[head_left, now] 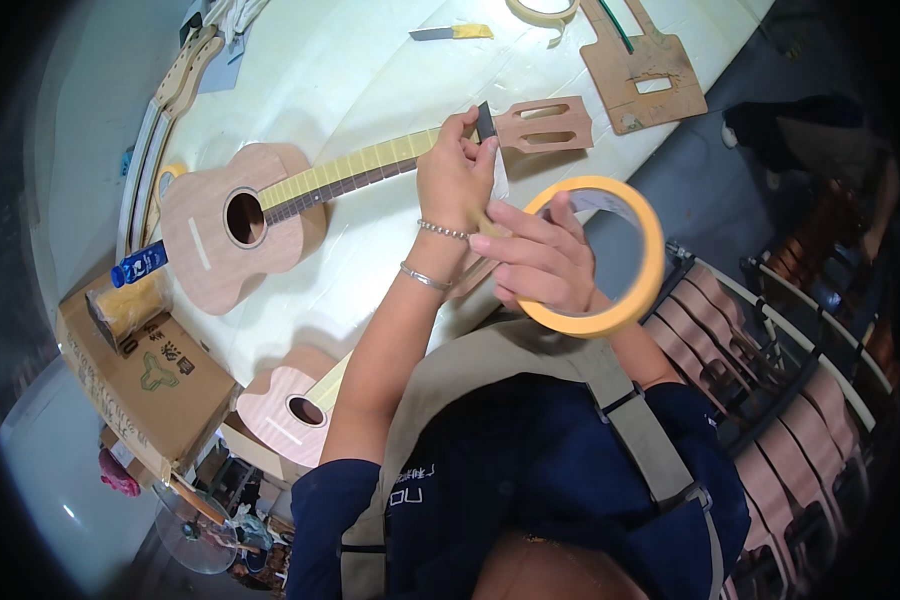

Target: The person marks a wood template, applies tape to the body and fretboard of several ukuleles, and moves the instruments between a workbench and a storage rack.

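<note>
An unfinished wooden guitar (232, 235) lies on the white table (370, 60), its fretboard covered with yellow masking tape (370, 160) and its headstock (545, 125) pointing right. My left hand (455, 175), with two bracelets on the wrist, is over the neck near the headstock and pinches a small dark flat piece (485, 120). My right hand (535, 265) is just below it, gripping a roll of yellow masking tape (645, 270). A short strip of tape runs from the roll toward my left wrist.
A second pale guitar (290, 410) leans below the table edge beside a cardboard box (145, 380). A blue bottle (140, 263), spare necks (185, 70), a wooden template (640, 70), a knife (450, 32) and another tape roll (545, 10) lie around. A rack of guitar bodies (770, 350) stands at the right.
</note>
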Demonstrator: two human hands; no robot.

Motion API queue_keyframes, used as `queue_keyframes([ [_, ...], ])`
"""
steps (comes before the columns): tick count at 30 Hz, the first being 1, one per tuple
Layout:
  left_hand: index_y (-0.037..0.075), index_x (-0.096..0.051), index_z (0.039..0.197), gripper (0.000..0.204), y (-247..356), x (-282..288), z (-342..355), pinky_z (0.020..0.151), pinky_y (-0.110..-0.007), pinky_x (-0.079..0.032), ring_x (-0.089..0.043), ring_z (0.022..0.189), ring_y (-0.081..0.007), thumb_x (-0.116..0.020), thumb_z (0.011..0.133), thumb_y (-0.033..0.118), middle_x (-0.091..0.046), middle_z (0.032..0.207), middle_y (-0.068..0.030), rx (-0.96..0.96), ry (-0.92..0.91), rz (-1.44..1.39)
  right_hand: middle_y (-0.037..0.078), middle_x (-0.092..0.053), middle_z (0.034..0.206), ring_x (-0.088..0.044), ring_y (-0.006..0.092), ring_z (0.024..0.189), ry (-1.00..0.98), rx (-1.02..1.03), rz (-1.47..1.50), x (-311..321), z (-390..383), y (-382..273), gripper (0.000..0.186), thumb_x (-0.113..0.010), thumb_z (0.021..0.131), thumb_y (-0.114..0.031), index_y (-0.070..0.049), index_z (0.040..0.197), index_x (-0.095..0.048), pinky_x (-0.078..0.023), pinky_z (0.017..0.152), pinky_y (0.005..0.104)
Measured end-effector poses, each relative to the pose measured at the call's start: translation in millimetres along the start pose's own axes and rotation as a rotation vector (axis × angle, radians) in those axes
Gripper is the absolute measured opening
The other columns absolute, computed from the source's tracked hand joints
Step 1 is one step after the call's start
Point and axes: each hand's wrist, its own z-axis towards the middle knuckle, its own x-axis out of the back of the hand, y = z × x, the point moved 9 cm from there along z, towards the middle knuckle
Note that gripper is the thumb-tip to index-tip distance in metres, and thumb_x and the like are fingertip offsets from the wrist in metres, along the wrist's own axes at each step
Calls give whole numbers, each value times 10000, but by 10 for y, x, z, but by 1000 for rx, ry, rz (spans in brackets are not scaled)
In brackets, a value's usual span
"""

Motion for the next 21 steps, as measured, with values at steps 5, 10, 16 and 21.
queue_keyframes([
  [5,173,-588,1199,435,375,177,-289,530,-329,-470,-602,584,-230,-678,775,130,-633,709,-52,-621,-10,346,128,-632,1079,-519,300,1181,656,-745,724,256,-132,925,375,-537,845,83,-70,1162,-410,-273,1089,423],
  [10,112,-596,1178,418,-53,551,-422,605,-264,-509,-615,645,-154,-692,771,92,-662,784,-38,-484,-50,134,141,-610,1140,-468,254,1236,717,-915,1249,7,-289,1075,460,-547,831,99,-119,1206,-395,-410,995,395],
  [16,-1,-626,987,192,276,426,-630,757,-209,-461,-567,784,-85,-681,826,88,-624,847,-8,62,-110,-840,146,-607,1156,-482,247,1222,655,-919,1197,-117,-203,913,481,-547,817,107,-134,1210,-410,-376,1024,422],
  [21,35,-622,871,90,-28,625,-664,694,-196,-446,-544,735,-53,-687,827,78,-613,809,4,84,-7,-765,151,-458,1353,-386,230,1304,679,-1024,1648,-371,-253,803,594,-498,800,117,-90,1342,-370,-213,1113,448],
])
